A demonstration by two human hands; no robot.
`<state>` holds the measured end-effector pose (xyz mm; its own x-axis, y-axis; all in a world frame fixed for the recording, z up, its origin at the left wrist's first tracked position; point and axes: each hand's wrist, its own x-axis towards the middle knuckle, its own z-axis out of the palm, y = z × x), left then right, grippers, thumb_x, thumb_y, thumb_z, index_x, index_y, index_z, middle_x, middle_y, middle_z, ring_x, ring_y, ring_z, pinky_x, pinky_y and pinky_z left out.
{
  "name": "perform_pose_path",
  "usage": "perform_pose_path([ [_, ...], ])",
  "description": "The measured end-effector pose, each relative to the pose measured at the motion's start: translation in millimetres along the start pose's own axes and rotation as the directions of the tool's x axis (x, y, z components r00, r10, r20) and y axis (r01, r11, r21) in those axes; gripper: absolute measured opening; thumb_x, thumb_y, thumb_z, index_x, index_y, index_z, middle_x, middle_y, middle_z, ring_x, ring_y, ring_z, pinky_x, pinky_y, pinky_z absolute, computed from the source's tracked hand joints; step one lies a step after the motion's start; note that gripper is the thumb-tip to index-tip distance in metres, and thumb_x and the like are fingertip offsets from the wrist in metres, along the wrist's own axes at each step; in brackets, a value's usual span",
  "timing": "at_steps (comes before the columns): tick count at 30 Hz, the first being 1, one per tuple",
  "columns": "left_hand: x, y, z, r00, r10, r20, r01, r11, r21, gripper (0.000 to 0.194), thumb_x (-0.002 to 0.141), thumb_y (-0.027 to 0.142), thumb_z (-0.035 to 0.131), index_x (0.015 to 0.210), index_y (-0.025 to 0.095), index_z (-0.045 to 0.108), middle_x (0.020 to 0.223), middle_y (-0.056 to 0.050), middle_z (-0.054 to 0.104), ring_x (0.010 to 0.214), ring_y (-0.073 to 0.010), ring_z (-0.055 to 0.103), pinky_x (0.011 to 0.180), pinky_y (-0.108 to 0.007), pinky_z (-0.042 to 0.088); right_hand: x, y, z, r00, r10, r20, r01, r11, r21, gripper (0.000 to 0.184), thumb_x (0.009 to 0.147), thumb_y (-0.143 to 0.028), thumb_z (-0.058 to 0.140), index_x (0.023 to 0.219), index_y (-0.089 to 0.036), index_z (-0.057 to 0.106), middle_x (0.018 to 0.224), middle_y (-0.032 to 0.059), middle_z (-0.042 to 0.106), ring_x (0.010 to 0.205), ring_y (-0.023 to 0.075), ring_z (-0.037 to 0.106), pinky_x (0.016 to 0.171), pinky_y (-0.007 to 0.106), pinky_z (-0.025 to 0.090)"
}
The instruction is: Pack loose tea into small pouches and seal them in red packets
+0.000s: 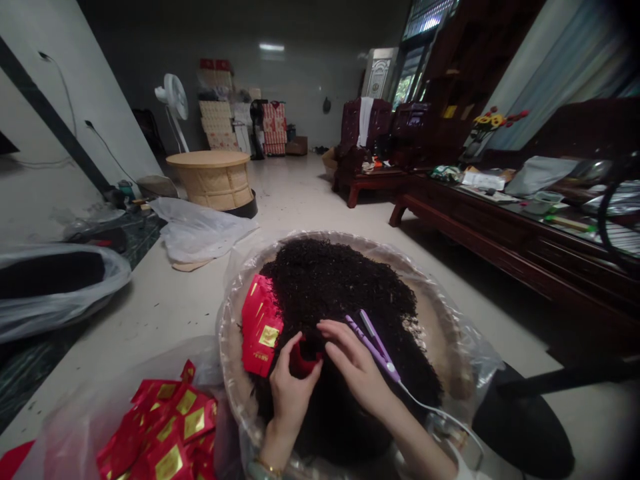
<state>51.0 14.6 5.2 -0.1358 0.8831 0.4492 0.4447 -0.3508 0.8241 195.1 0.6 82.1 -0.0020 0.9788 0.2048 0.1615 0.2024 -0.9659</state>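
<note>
Packet (301,365), red, is being gripped by the left hand (291,385) over dark leaves (345,280) in a round basket (226,373). The right hand (354,360) is curving close beside it; whether it is pinching anything, I cannot tell.

White fan (175,97), round table (209,160) (tan), flowers (494,121)

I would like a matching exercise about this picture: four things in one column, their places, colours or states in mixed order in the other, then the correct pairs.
Things:
1. left hand
2. corded flat iron
3. standing fan
4. flowers

Descriptions:
A. behind the round table
B. yellow and red
C. gripping a red packet
D. lying on the dark heap, arms apart

Pairs: 1-C, 2-D, 3-A, 4-B
</note>
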Motion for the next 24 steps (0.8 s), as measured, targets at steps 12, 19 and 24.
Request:
perform_pose_path([
  [12, -15.1, -8.6, 3.2, 0.987, 0.163, -0.003, -0.163, 0.987, 0.0, 0.07, 0.076, 0.036, 0.072, 0.136, 0.017, 0.04, 0.101, -0.011, 0.068, 0.092, -0.0245, 0.07, 0.082, -0.04, 0.059, -12.6, -16.0, 2.7, 0.978, -0.14, 0.153, 0.177, 0.949, -0.262, 0.02, 0.091, -0.023, 0.055, 0.104, -0.025, 0.07, 0.089, 0.0052, 0.071, 0.081, 0.0198, 0.066, 0.073, 0.031, 0.054],
  [19, -18.3, -11.4, 4.3, 0.967, 0.253, 0.016, -0.253, 0.967, -0.002, 0.068, 0.083, 0.037, 0.066, 0.14, 0.018, 0.035, 0.102, -0.011, 0.068, 0.096, -0.0239, 0.07, 0.085, -0.039, 0.059, -9.7, -22.0, -1.6, 0.968, -0.189, 0.163, 0.232, 0.923, -0.308, 0.021, 0.093, -0.033, 0.054, 0.092, -0.025, 0.074, 0.079, 0.0045, 0.069, 0.071, 0.0181, 0.066, 0.065, 0.029, 0.054],
  [24, -9.7, -5.9, -6.4, 0.965, 0.262, 0.009, -0.262, 0.965, 0.03, 0.071, 0.083, 0.028, 0.067, 0.143, 0.019, 0.031, 0.102, -0.009, 0.07, 0.095, -0.0224, 0.071, 0.086, -0.038, 0.059, -4.0, 1.4, -14.7, 0.988, -0.155, 0.013, 0.149, 0.918, -0.367, 0.018, 0.09, -0.026, 0.056, 0.098, -0.026, 0.072, 0.085, 0.0047, 0.071, 0.076, 0.0208, 0.068, 0.069, 0.034, 0.056],
])
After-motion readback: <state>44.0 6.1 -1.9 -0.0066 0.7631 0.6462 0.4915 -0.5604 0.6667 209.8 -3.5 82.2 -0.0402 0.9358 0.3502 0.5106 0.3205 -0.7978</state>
